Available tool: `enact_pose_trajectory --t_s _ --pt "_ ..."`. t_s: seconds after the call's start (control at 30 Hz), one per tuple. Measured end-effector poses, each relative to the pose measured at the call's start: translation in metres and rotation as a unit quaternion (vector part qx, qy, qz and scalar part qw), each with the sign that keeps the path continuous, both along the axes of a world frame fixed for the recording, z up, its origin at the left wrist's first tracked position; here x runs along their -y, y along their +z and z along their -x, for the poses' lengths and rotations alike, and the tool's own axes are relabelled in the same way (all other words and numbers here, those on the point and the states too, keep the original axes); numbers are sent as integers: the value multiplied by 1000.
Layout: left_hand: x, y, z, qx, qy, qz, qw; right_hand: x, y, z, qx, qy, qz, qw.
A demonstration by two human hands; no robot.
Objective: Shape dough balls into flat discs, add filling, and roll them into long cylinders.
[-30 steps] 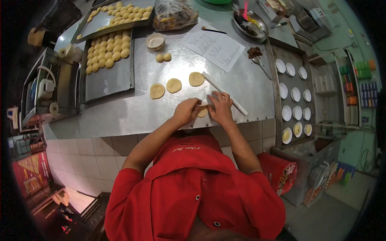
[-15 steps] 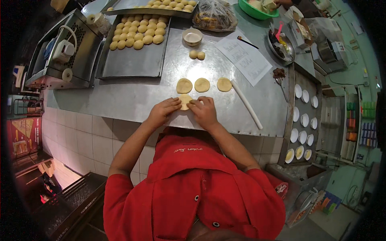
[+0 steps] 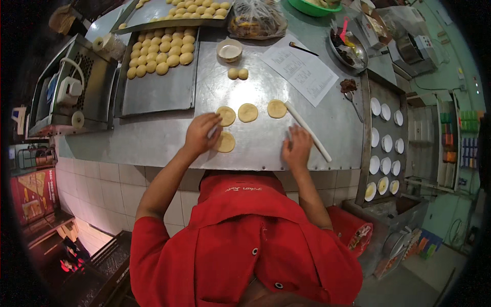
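Flattened dough rounds lie on the steel table: one near round (image 3: 224, 142) and a row of three behind it, made up of a left round (image 3: 226, 116), a middle round (image 3: 248, 112) and a right round (image 3: 277, 108). My left hand (image 3: 201, 135) is open, its fingertips at the edge of the row's left round and its thumb by the near round. Just left of a white rolling pin (image 3: 311, 134), my right hand (image 3: 297, 147) hovers or rests open, gripping nothing. Beyond the row sit two small dough balls (image 3: 238, 74).
A tray of dough balls (image 3: 158, 100) stands at left beside a metal machine (image 3: 97, 87). Behind are paper cups (image 3: 229, 50) and a plastic bag (image 3: 258, 20). Papers (image 3: 307, 77), a spoon (image 3: 354, 105) and a tray with white cups (image 3: 381, 197) are at right.
My hands have let go of the near dough round and parted. The left moved slightly left; the right went right, toward the rolling pin. The whole view has shifted a little.
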State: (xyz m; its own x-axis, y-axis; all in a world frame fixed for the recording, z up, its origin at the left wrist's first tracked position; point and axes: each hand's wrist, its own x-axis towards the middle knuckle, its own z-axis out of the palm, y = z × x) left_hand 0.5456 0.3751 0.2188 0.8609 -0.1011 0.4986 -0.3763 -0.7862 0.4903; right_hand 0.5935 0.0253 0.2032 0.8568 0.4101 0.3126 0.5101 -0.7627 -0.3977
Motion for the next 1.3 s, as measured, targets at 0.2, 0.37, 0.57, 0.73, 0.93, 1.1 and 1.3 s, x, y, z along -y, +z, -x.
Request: enact_pose_trajectory --t_s 0.2,0.37,0.57,0.73,0.93,1.1,1.3 --pt "22 -14 -138 -39 20 34 998 65 -15 -9 -16 -199 93 975" --pt "1 -39 -204 -30 -1 -162 986 89 -8 2 -79 -204 52 974" --pt "1 -23 -199 -187 57 -140 971 126 -11 10 -96 -214 -5 972" --pt "55 -4 -129 -148 170 -1 974 139 -8 4 -127 -216 -41 967" --pt "223 -14 -42 -116 -108 135 978 117 -3 -23 -137 -158 -30 977" --pt "260 -46 -15 -135 -141 -112 974 106 -5 -29 -134 -128 -40 982" --pt "263 -10 -11 -200 -140 -126 962 99 -1 -6 -76 -131 9 988"
